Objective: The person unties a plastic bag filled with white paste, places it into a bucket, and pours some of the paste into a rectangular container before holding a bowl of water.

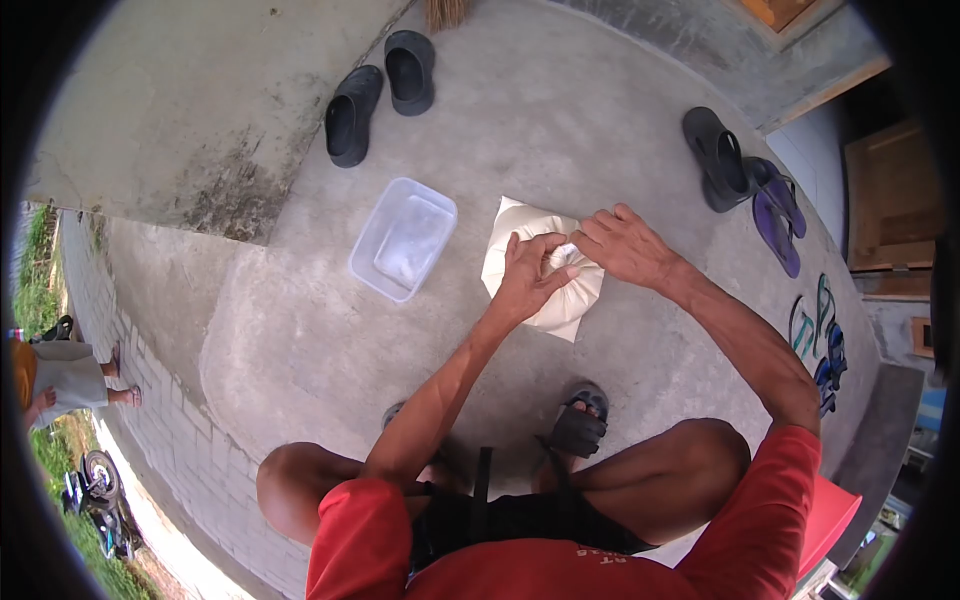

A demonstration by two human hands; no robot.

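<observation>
A cream-coloured bag (572, 308), full-looking with its neck gathered into a twist, stands on the concrete floor in front of me. My left hand (530, 275) curls its thumb and fingers around the gathered neck from the left. From the right, my right hand (622, 247) is closed in a pinch at the top of that neck; what lies between its fingertips is hidden. To the left of the bag sits a translucent plastic container (402, 240) without a lid, apart from both hands.
Dark clogs (353, 115) lie at the upper left beside a raised concrete ledge (170, 110). Another dark clog (717, 160), purple flip-flops (775, 220) and several other sandals line the right side. A person (65, 375) and a motorcycle (100, 500) are at the far left.
</observation>
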